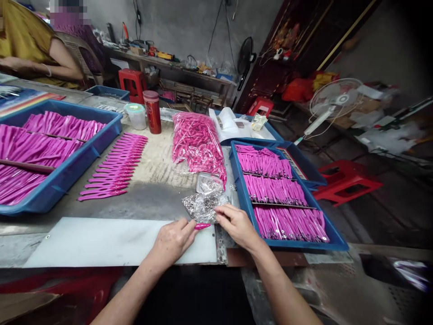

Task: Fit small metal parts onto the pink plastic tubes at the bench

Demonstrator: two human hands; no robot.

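My left hand (172,240) rests on a white board (101,241) at the table's front edge, its fingers pinched on a small pink plastic piece (202,226). My right hand (235,224) is just to the right of that piece, fingers curled at the edge of a heap of small silvery metal parts (203,203) in crinkled clear plastic. What the right fingers hold, if anything, is hidden. A blue tray (241,189) of finished pink pieces in rows lies right beside my right hand.
A row of pink pieces (115,167) lies on the table, left of a clear bag of pink parts (198,142). A large blue tray (84,155) of pink pieces sits far left. A red flask (153,112) and lidded cup (135,115) stand behind. Another person (30,45) sits at the back left.
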